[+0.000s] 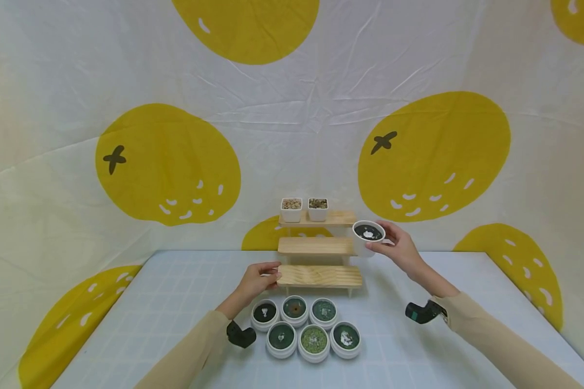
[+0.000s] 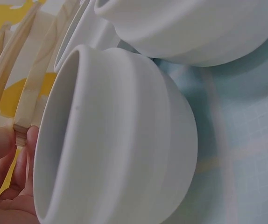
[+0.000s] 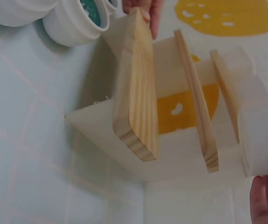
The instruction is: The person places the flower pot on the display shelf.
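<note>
A three-tier wooden shelf stand (image 1: pixel 319 276) stands at the back of the table. My left hand (image 1: pixel 258 282) pinches the left end of its lowest board; in the left wrist view the thumb and fingers (image 2: pixel 3 144) meet at the board's end (image 2: pixel 26 112). To the right of the stand, my right hand (image 1: pixel 400 248) holds a white round pot (image 1: pixel 362 247) by its side, raised around the height of the upper tiers. Dark material with a white patch shows inside that pot. The right wrist view catches only part of this pot (image 3: pixel 264 135) and a few fingertips (image 3: pixel 264 200).
On the top board (image 1: pixel 342 218) sit two small square white pots (image 1: pixel 291 216) (image 1: pixel 317 215) filled with pebbles. Several round white pots (image 1: pixel 313 357) with dark or green contents stand grouped before the stand. Behind hangs a white cloth (image 1: pixel 292 135) with yellow fruit prints.
</note>
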Demonstrator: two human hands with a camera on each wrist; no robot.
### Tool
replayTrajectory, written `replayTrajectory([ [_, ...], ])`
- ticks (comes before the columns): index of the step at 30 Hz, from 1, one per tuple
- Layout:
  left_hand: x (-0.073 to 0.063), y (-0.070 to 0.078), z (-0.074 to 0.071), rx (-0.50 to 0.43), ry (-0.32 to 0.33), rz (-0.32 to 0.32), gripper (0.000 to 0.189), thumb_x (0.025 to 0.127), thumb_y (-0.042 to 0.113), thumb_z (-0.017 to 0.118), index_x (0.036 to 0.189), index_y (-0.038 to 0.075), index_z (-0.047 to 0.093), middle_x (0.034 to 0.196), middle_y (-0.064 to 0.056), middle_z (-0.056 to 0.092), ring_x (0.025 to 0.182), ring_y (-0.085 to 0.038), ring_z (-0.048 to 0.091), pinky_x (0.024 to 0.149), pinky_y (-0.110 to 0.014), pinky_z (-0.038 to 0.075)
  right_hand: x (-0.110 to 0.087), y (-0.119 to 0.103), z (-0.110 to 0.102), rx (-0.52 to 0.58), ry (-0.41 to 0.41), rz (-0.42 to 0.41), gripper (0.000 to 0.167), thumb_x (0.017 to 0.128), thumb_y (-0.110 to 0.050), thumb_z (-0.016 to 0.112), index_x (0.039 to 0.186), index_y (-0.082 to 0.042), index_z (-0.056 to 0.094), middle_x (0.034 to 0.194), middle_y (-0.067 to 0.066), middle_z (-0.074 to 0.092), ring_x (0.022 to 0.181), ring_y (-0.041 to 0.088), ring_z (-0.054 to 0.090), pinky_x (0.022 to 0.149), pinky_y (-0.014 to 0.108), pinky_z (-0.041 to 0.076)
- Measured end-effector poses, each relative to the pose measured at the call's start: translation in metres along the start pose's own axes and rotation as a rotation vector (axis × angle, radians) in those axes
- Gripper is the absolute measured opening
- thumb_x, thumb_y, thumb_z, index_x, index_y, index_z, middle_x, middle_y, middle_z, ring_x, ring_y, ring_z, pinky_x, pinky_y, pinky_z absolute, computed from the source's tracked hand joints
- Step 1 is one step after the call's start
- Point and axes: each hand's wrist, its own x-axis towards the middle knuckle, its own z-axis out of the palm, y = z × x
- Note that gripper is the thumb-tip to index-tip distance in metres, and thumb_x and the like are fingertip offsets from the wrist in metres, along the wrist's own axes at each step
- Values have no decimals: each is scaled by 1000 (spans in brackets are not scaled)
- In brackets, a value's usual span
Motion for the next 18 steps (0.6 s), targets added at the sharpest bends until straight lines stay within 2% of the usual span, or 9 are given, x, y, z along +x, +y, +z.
replayTrajectory([
  [3, 0, 0, 0, 0, 1, 0, 36, 88, 1, 65, 123, -4, 62, 99, -17, 65, 68, -9, 60, 67, -31, 61, 5, 2, 0, -4, 4, 7, 63, 87, -17, 71, 140, 1, 42, 136, 23, 50, 102, -6, 50, 81, 7, 49],
  [5, 0, -1, 0, 5, 5, -1, 36, 88, 1, 65, 123, -4, 62, 99, -18, 65, 68, -9, 60, 67, -31, 61, 8, 2, 0, -4, 4, 7, 64, 87, -18, 71, 141, 0, 41, 138, 22, 49, 108, 2, 52, 82, 6, 48],
  [12, 2, 0, -1, 9, 15, 3, 35, 88, 1, 66, 122, -4, 63, 98, -16, 65, 68, -9, 60, 65, -29, 60, 18, -6, 1, 24, 16, -24, 63, 87, -16, 70, 141, 0, 41, 138, 23, 49, 109, 1, 51, 83, 4, 47],
  [18, 2, -2, 0, 3, 6, 6, 35, 88, 1, 65, 123, -4, 62, 98, -17, 65, 69, -9, 60, 65, -26, 60, 26, -10, 3, 21, 15, -3, 65, 88, -21, 70, 142, -2, 40, 140, 20, 48, 121, 25, 48, 83, 3, 46],
])
